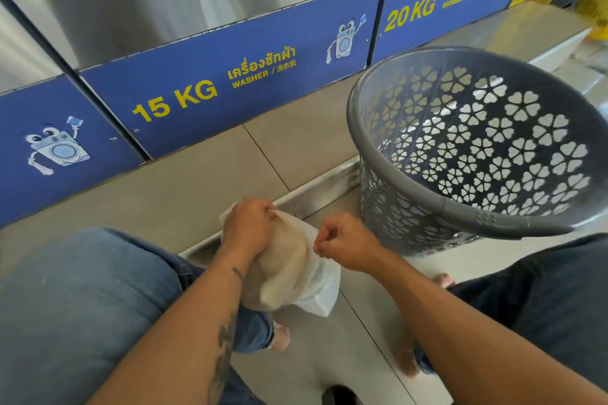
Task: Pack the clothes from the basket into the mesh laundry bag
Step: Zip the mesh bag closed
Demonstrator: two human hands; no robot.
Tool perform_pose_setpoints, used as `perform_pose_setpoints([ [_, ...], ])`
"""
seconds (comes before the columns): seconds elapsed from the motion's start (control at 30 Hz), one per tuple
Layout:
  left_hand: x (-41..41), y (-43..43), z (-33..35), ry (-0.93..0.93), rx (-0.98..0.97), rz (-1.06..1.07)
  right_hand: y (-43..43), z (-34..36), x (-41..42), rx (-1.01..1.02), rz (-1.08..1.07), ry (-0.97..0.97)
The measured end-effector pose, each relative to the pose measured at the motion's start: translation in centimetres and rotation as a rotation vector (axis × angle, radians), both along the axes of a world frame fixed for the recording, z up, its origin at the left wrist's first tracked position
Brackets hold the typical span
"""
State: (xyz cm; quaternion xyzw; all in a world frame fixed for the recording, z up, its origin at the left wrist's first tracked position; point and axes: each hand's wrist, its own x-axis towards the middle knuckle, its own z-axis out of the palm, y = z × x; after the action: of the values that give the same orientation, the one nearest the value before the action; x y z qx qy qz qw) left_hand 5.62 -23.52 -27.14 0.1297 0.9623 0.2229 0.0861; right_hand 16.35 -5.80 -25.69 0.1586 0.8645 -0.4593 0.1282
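Between the knees [82, 289]: left hand [246, 227] grips the neck of the mesh laundry bag [317, 276], right hand [348, 242] pinches beside it — apparently cinching it closed.

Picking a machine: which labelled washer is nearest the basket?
The 20 KG washer, its panel just behind the grey basket; the 15 KG washer stands further left.
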Motion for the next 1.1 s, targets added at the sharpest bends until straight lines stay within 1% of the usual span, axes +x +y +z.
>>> perform_pose_setpoints([
  [0.07, -0.7, -0.4, 0.3, -0.015, -0.012, 0.015, -0.5, -0.2, -0.1, -0.032, -0.024, 0.010],
  [0.17, -0.2, -0.5, 0.5, 0.038, -0.066, -0.023, -1.3, -0.4, -0.1, -0.074, -0.080, 0.030],
  [0.27, 0.9, 0.1, 1.4, 0.124, -0.053, -0.092, -1.2, -0.6, 0.1, -0.261, -0.178, 0.002],
  [0.3, 1.3, 0.5, 1.9, 0.101, -0.033, -0.120, -1.1, -0.7, 0.2, -0.328, -0.202, -0.024],
  [0.37, 2.3, 1.1, 2.7, -0.056, -0.037, -0.175, -0.9, -0.8, 0.4, -0.407, -0.219, -0.078],
  [0.47, 3.8, 1.1, 2.1, -0.283, -0.142, -0.301, -0.7, -1.0, 0.8, -0.420, -0.185, -0.151],
  [0.53, 4.2, 0.8, 1.5, -0.335, -0.154, -0.317, -0.7, -1.1, 1.0, -0.402, -0.148, -0.202],
  [0.63, 4.6, 0.8, 1.4, -0.313, -0.126, -0.281, -1.0, -0.9, 1.2, -0.385, -0.083, -0.261],
  [0.77, 5.3, 1.1, 1.7, -0.228, -0.020, -0.193, -1.6, -0.9, 1.2, -0.329, -0.051, -0.325],
  [0.87, 5.4, 1.1, 1.6, -0.196, 0.023, -0.121, -2.2, -1.2, 1.4, -0.297, -0.033, -0.382],
  [0.97, 5.3, 1.1, 1.5, -0.211, 0.093, -0.063, -2.3, -1.5, 1.4, -0.290, -0.032, -0.388],
  [1.1, 4.8, 1.2, 1.6, -0.284, 0.279, 0.033, -2.2, -1.1, 1.1, -0.282, -0.002, -0.390],
])
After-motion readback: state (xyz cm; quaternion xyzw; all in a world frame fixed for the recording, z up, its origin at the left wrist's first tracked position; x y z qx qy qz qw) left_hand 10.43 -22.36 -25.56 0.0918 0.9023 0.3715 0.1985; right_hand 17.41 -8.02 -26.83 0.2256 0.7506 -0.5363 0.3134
